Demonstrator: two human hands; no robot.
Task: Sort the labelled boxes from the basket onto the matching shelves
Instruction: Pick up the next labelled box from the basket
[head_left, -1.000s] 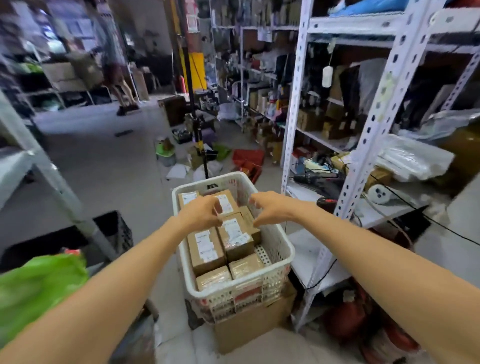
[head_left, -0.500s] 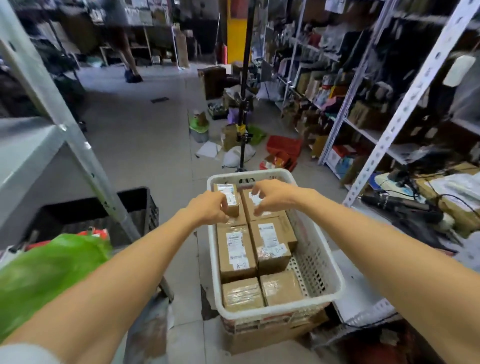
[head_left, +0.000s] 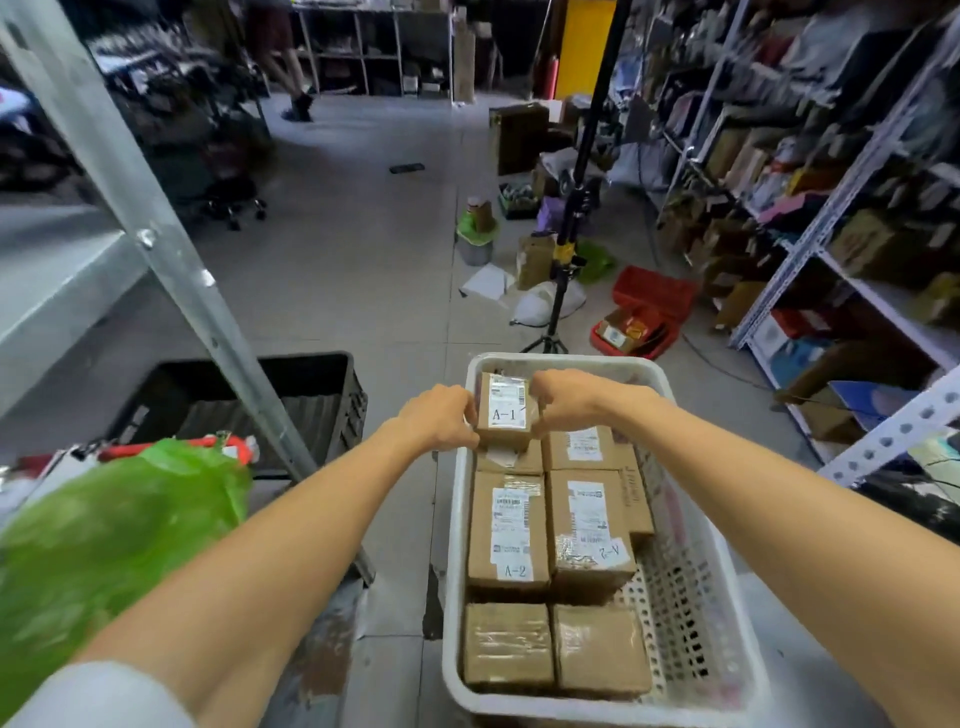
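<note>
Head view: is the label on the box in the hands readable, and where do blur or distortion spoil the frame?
Head view, centre: the A-1 box, gripped between the left hand and right hand, is sharp and its label legible. Head view, lower left: the green bag is smeared by blur. Head view, edges: the shelf upright leans from wide-angle distortion.

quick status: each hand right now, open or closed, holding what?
Left hand: closed, grip on the left side of the A-1 box.
Right hand: closed, grip on that box's right side.
</note>
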